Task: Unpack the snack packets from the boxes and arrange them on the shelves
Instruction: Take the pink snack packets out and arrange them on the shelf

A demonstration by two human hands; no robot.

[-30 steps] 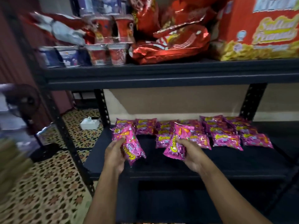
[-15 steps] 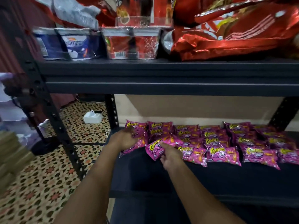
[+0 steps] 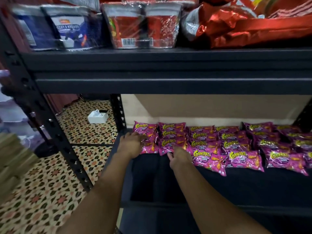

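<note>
Head view: black shelf (image 3: 168, 183) over patterned tiled floor (image 3: 42, 200); left hand (image 3: 130, 146) flat, fingers spread on pink packets (image 3: 209, 157); right hand (image 3: 179, 157) pinching the neighbouring packet's (image 3: 172, 144) edge.

Patterned floor tiles (image 3: 42, 191) lay left of rack, star motifs in orange, green, black. White open box (image 3: 98, 117) sat on tiles behind rack, small dark item at its far edge. Thin pale cable (image 3: 108, 133) trailed across tiles near box. Dark red curtain (image 3: 59, 102) hung at back left. Blurred pale purple shape (image 3: 10, 112), possibly plastic drawers, stood at far left edge. Blurred tan stack (image 3: 15, 157) showed at lower left. Beige wall (image 3: 211, 105) ran behind lower level.
</note>
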